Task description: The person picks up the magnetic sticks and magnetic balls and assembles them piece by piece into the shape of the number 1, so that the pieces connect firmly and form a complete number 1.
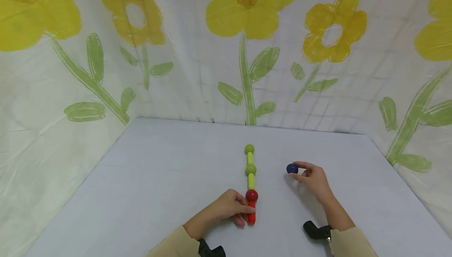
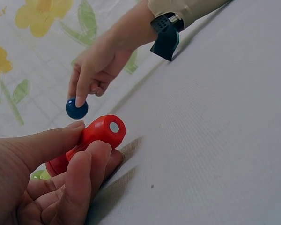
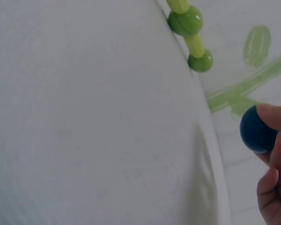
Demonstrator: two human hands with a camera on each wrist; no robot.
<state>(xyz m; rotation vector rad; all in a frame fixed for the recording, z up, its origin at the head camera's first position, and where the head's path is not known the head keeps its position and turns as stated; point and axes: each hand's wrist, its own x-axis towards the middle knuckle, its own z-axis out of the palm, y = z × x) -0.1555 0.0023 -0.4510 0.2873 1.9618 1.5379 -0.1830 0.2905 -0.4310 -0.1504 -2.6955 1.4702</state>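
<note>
A straight chain of balls and rods runs away from me in the head view: a red rod [image 1: 252, 217] nearest, then a red ball [image 1: 252, 195], a yellow-green rod [image 1: 251, 181], a green ball [image 1: 250, 169], another yellow-green rod [image 1: 250, 157] and a green ball [image 1: 249, 148] at the far end. My left hand [image 1: 231, 206] pinches the red rod between thumb and fingers. In the left wrist view the rod's free end shows a round silvery disc [image 2: 114, 127]. To the right of the chain, my right hand [image 1: 313, 178] holds a dark blue ball [image 1: 292, 168] in its fingertips.
The white table [image 1: 169, 163] spreads around the chain on both sides. Behind it hangs a white curtain [image 1: 190, 72] printed with yellow flowers and green stems. Each wrist wears a black camera mount [image 1: 316, 231].
</note>
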